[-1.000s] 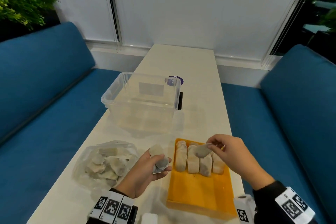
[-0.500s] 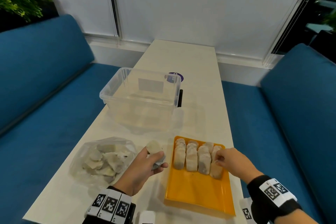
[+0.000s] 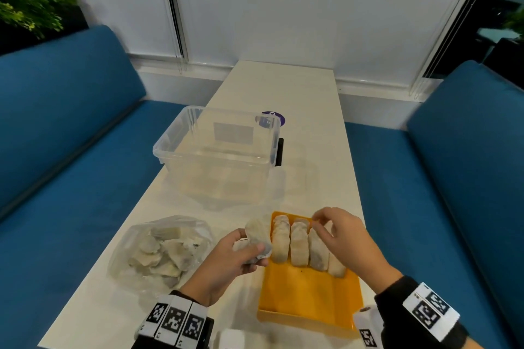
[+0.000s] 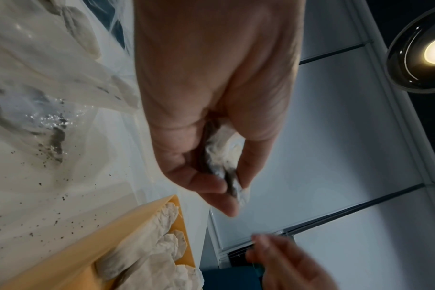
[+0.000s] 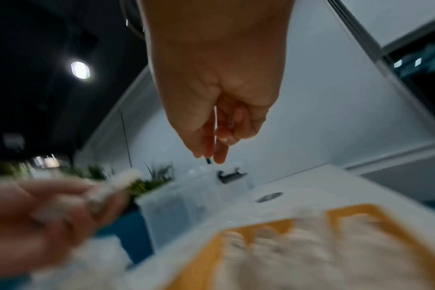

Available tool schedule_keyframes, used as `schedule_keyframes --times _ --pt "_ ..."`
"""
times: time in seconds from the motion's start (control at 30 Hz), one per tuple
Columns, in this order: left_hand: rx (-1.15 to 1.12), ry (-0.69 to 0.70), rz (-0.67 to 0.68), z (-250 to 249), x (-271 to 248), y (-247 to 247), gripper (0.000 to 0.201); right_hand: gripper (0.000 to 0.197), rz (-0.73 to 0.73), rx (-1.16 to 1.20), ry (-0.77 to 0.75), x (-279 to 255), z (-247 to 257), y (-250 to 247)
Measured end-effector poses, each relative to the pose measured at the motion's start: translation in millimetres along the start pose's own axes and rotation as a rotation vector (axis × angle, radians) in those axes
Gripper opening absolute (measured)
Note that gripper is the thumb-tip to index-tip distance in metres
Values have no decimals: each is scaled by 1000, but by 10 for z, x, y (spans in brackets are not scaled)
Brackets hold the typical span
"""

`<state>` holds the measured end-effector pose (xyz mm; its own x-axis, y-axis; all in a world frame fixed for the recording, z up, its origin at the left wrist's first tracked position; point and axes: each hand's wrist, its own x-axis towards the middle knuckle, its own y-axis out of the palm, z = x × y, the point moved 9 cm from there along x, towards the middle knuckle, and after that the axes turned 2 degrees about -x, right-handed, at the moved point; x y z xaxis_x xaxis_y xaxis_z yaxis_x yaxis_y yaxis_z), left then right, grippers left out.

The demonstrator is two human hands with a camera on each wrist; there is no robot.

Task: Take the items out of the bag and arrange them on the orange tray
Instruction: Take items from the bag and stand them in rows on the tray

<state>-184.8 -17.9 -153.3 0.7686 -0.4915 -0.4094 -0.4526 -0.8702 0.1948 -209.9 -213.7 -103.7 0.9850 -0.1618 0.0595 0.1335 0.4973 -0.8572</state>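
An orange tray [image 3: 309,300] lies on the white table, with several pale paper sachets [image 3: 297,244] lined in rows at its far end. Left of it sits a clear plastic bag [image 3: 158,252] holding several more sachets. My left hand [image 3: 243,252] hovers between bag and tray and grips a small stack of sachets [image 3: 256,235], also seen in the left wrist view [image 4: 224,155]. My right hand [image 3: 319,219] hangs over the far end of the rows. Its fingertips [image 5: 219,157] are pinched together, and I see nothing between them.
A clear plastic box [image 3: 218,156] with a black latch stands behind the bag and tray. A purple sticker [image 3: 272,119] lies beyond it. Blue benches [image 3: 71,150] flank the narrow table. A plant [image 3: 34,3] stands at the far left.
My right hand set its sachet down at the right of the rows, then lifted and moved left, holding nothing. My left hand carried its stack closer to the tray.
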Motion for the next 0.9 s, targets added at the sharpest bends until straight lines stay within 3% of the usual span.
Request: schedule_keyframes --times 0.13,0.23,0.3,0.47,0.53,0.63,0.9 --pt "89 30 30 -46 1 35 22 23 34 192 -88 37 495 -7" --pt "175 56 53 -79 -15 67 13 37 139 182 -199 73 735 126" --pt "210 73 53 -92 -22 72 12 36 174 159 -230 91 802 192" --pt "34 83 15 -92 -10 45 16 17 38 354 -60 107 638 171" --pt "-180 59 -20 -63 11 -3 21 22 83 411 38 70 541 273" --pt "-405 24 -32 -20 39 -27 27 26 196 414 39 10 539 467" --pt "-270 -20 10 20 48 37 18 6 192 570 109 85 539 513"
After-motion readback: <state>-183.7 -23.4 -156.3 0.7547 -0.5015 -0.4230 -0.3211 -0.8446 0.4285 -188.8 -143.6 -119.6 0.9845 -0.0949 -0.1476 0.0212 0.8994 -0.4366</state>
